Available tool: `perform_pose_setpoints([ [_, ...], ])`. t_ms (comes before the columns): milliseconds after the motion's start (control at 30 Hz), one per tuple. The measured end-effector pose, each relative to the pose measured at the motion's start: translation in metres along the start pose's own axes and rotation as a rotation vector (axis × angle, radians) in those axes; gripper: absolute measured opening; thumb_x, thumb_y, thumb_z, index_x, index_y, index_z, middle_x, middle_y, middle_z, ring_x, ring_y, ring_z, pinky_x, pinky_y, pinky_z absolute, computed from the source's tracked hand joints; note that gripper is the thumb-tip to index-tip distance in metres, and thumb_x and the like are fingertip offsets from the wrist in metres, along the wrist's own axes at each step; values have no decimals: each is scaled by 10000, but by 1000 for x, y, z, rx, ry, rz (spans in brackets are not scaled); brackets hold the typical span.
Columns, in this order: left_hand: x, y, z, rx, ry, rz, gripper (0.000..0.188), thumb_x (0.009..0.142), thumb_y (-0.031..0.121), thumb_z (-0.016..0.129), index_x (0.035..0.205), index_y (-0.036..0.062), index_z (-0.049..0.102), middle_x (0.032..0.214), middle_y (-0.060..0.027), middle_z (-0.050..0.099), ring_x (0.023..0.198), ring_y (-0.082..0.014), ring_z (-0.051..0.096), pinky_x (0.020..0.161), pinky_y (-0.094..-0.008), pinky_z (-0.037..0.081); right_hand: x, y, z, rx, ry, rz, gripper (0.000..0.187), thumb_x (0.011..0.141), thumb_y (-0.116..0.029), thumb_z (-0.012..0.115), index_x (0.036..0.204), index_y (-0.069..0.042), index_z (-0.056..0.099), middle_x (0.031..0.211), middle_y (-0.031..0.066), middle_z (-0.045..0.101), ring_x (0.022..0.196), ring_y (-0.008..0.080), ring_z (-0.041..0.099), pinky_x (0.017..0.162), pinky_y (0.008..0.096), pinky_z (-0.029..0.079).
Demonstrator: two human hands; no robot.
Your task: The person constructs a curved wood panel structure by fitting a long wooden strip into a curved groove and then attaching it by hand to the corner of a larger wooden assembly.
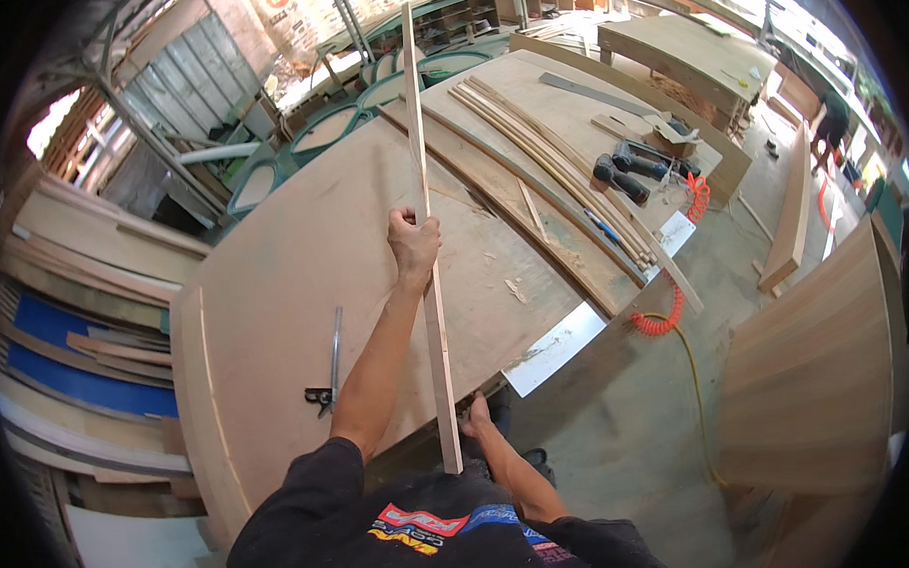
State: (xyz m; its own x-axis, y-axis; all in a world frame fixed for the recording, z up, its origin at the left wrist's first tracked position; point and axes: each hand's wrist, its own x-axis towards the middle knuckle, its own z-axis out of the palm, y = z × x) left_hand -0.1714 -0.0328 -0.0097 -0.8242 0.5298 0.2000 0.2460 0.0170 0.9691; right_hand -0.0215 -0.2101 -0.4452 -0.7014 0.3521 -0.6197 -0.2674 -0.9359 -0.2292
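Note:
My left hand (414, 247) is closed round a long, narrow wooden strip (436, 330). The strip is held up over the large plywood-topped table (285, 290), its near end close to my shirt and its far end past the table's back. Low beside the strip, at the table's front edge, is my right hand (474, 415); its fingers are mostly hidden, so what they touch does not show. A combination square (323, 397) with a metal rule lies on the tabletop left of my left forearm.
Several thin wooden strips (550, 165) lie across the table's right half, near cordless power tools (626, 173) and a long metal ruler (593, 94). A coiled orange air hose (661, 319) hangs at the right. Stacked boards (93, 257) stand left. Another person (831, 126) is far right.

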Motion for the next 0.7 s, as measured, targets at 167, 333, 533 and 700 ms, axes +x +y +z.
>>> perform_pose_setpoints([
  [167,-15,34,-51,34,18,89,302,889,44,717,1105,-19,516,963,-97,610,674,-116,631,554,-263,557,-49,46,50,-238,206,131,761,1034,-672,348,1605,-169,336,1670,73,346,1478,354,348,1224,655,69],
  [333,-23,69,-32,14,-59,232,277,892,74,712,1086,-16,535,957,-100,622,696,-129,633,541,-269,544,-41,18,45,-78,170,75,743,1059,-669,301,1595,-158,368,1628,75,410,1465,335,385,1179,634,202],
  [533,-26,71,-42,37,-83,302,281,887,66,720,1079,-14,530,949,-93,611,712,-120,610,570,-273,530,-21,14,27,-228,127,98,865,1024,-773,238,1605,-140,343,1635,68,378,1468,328,381,1140,629,317],
  [700,-33,60,-70,57,-61,256,261,880,57,716,1065,-2,541,927,-80,607,731,-124,602,618,-285,515,-41,25,37,-229,223,83,828,1033,-750,289,1587,-138,361,1596,81,392,1406,331,424,1116,606,364],
])
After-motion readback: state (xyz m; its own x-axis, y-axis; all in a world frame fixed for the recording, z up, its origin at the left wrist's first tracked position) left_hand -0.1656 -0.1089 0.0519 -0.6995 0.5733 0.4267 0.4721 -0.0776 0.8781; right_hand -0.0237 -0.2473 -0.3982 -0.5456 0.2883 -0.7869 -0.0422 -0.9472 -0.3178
